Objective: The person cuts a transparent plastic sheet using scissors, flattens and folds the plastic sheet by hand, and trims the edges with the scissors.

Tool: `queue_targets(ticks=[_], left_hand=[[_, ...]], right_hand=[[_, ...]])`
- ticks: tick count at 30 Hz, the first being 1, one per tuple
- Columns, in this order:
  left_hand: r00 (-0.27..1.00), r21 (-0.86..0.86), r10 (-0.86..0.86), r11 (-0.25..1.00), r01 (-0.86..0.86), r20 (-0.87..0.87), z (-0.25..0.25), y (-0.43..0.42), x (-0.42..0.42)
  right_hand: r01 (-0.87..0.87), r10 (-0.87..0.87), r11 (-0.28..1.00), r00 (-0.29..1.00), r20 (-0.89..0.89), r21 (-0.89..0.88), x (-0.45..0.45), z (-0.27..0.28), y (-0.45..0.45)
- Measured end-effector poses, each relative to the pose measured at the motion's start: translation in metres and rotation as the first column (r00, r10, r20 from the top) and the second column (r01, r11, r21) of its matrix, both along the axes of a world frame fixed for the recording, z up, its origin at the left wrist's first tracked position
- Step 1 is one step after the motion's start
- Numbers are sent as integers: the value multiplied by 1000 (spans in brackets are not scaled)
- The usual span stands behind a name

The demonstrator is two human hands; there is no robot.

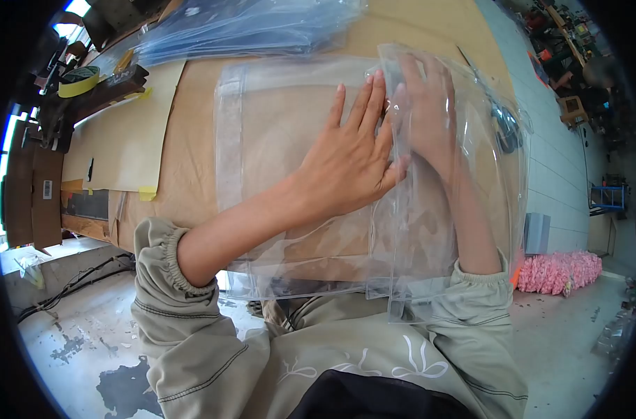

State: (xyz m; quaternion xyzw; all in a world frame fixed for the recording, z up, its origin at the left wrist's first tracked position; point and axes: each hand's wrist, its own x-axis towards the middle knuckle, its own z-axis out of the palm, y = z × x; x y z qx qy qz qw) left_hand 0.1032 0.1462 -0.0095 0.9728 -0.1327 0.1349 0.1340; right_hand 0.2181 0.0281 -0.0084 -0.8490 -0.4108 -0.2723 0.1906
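A large clear plastic sheet or bag lies over the brown-covered table, its lower edge near my lap. My left hand rests flat on the plastic with its fingers stretched out and apart. Its fingertips are beside a raised, folded edge of the plastic. To the right, my right hand is under or behind a transparent layer, fingers extended and slightly bent, touching the plastic. Scissors with dark handles lie at the right, seen through the plastic.
Stacked clear plastic sheets lie at the table's far side. Yellow tape sits on a dark fixture at left, near a cream board. A cardboard box stands far left. A pink bundle lies on the floor at right.
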Motion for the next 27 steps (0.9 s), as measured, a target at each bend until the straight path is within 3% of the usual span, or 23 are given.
queue_targets(ticks=[1, 4, 7, 13, 17, 20, 23, 25, 27], left_hand=[[1000, 24, -3, 1000, 3, -15, 1, 0, -1], [999, 35, 6, 999, -7, 31, -2, 0, 0], [999, 56, 7, 998, -9, 39, 1, 1, 1], [1000, 29, -25, 999, 25, -12, 11, 11, 4], [997, 73, -46, 996, 42, 61, -2, 10, -3], [969, 200, -127, 965, 171, -214, 22, -3, -39], [941, -20, -232, 972, 234, -245, 29, -14, -76], [928, -12, -256, 965, 263, -271, 37, -18, -93], [916, -25, -255, 965, 260, -310, 42, -21, -110]], right_hand=[[-18, 19, 999, 1000, 14, -41, 3, -2, -5], [-269, 271, 960, 844, -462, 73, 18, 11, -25], [-271, 327, 943, 649, -687, 192, 20, 24, -33], [-211, 249, 969, 822, -513, 132, -3, 8, -24], [-191, 158, 979, 928, -337, -66, -10, 6, -19], [-148, 131, 987, 968, -212, -70, -5, -6, -16], [-115, 106, 992, 981, -161, -47, -8, -9, -13], [-114, 108, 993, 981, -160, -25, -10, -6, -11], [-141, 117, 982, 976, -183, -123, -12, 1, -14]])
